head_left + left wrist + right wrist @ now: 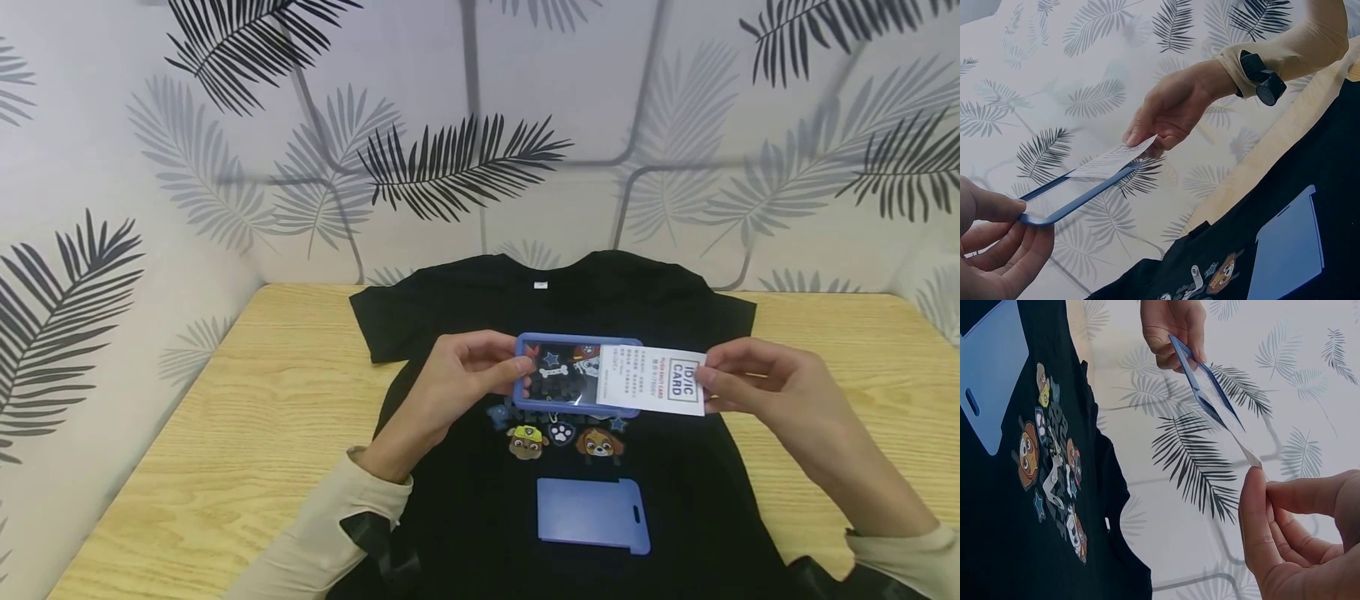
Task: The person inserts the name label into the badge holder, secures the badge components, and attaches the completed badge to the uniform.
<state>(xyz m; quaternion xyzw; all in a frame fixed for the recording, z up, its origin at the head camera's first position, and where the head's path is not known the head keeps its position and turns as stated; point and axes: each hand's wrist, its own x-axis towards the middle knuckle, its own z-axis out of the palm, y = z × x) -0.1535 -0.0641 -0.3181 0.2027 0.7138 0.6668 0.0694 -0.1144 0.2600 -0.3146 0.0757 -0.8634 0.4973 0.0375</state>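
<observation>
grips (457,375) (757,379) pinching holder (558,375), card (660,381)

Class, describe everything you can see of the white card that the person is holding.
The white card is a thin paper-like rectangle printed "ID/IC CARD" inside a red frame, with small text beside it. It lies roughly level above the black T-shirt, one end inside the blue card holder, the other sticking out to the right. The right hand pinches its free end; the left hand grips the holder's far end.

sleeves (352,508): 2, beige, ribbed cuffs | wrist straps (1261,74): black
</observation>
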